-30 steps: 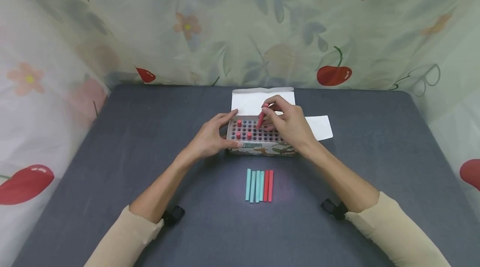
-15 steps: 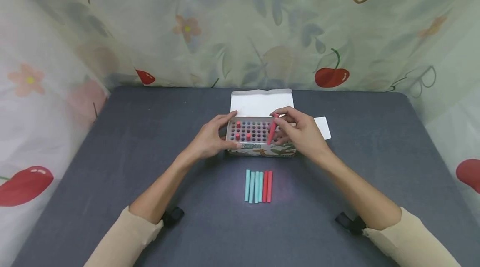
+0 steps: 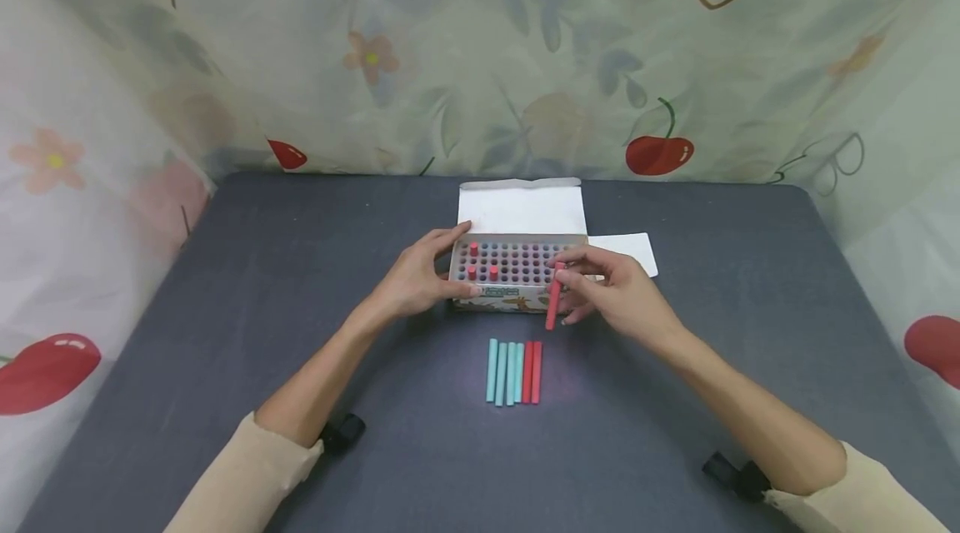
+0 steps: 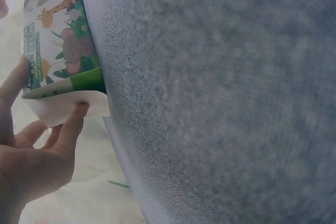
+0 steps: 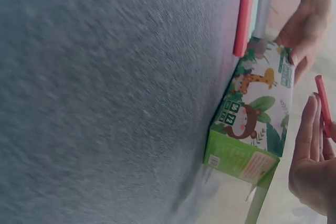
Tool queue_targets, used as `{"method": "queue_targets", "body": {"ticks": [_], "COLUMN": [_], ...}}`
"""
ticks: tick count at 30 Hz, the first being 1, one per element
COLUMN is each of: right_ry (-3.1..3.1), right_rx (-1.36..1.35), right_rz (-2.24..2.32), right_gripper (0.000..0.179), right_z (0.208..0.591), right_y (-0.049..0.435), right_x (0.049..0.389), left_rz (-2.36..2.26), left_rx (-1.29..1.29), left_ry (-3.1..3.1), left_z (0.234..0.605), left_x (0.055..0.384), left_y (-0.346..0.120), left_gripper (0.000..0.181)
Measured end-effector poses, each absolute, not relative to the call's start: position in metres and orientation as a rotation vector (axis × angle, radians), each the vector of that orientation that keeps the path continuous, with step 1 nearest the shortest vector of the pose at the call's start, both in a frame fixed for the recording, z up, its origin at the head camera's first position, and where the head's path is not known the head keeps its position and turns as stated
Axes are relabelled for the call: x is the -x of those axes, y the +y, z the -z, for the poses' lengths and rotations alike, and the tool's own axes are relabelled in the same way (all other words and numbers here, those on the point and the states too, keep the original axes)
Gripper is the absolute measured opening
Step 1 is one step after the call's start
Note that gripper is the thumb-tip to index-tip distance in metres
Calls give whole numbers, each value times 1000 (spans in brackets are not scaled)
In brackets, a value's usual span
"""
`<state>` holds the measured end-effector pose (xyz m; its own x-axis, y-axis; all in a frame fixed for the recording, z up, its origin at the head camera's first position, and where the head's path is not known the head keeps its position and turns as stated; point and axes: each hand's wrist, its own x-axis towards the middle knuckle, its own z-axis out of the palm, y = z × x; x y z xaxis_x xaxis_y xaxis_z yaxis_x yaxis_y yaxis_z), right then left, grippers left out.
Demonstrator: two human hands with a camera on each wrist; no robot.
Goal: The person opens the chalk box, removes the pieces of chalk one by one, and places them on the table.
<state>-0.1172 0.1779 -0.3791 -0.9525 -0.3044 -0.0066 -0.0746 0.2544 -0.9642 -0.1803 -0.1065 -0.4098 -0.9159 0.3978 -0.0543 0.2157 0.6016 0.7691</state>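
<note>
An open box of chalk (image 3: 517, 300) with animal pictures on its front stands on the table, its top a grid of holes. Ends of 3 red chalk sticks, one of them this red stick (image 3: 474, 249), poke up at its left part. My left hand (image 3: 420, 275) grips the box's left end, thumb at the front top edge and fingers against the end flap (image 4: 68, 109). Between thumb and fingertips my right hand (image 3: 622, 291) pinches a red chalk stick (image 3: 553, 304), tilted with its lower end in front of the box's right part.
Several teal chalk sticks (image 3: 501, 375) and 2 red sticks (image 3: 532, 373) lie side by side in front of the box. The white lid (image 3: 522, 208) is folded back behind it, and a side flap (image 3: 630, 248) sticks out right. A patterned curtain (image 3: 450, 58) hangs behind the dark table (image 3: 300, 400).
My right hand has carried the red chalk stick from over the holes toward the right and nearer to me, past the box's front edge. My left hand has stayed on the box.
</note>
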Motion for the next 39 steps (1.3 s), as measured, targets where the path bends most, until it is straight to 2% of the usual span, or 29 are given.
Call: {"method": "queue_targets", "body": {"ticks": [25,39], "right_ry": [2171,2146], "right_rx": [210,147], "right_rz": [1722,1644], "right_gripper": [36,29], "right_z": [423,440], "right_y": [183,180], "right_x": [90,88], "left_rz": [-1178,-1196], "left_rx": [-517,-494], "left_ry": [2610,2582], "left_z": [406,408], "left_x": [180,181], "left_y": [-107,-108], "left_gripper": [95,94]}}
